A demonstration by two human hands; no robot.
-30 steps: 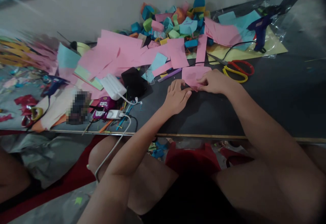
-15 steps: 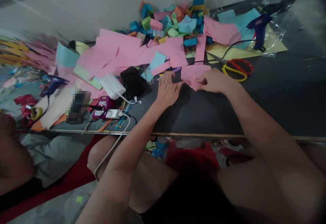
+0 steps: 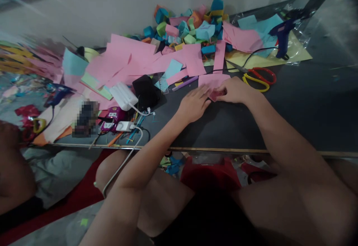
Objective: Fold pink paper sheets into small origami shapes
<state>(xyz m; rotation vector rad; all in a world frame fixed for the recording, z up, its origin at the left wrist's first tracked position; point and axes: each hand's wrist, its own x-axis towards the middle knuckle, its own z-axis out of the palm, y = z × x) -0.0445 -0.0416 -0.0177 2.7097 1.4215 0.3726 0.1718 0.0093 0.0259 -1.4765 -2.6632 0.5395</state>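
Observation:
A pink sheet of paper [image 3: 213,82] lies on the dark table [image 3: 293,108] in front of me. My right hand [image 3: 236,90] presses on its near right edge with the fingers curled over a fold. My left hand [image 3: 194,103] comes in from the left, fingers together, touching the paper's near left edge. Both hands pinch the folded edge between them.
Red and yellow scissors [image 3: 258,76] lie just beyond my right hand. A purple pen [image 3: 185,83], a black pouch [image 3: 144,90] and a white charger [image 3: 123,95] sit to the left. Pink sheets and several folded paper pieces [image 3: 190,24] pile up at the back, by a blue glue gun [image 3: 281,33].
My left hand went left toward the purple pen, then came back to the pink paper's near edge. The right hand stayed on the paper.

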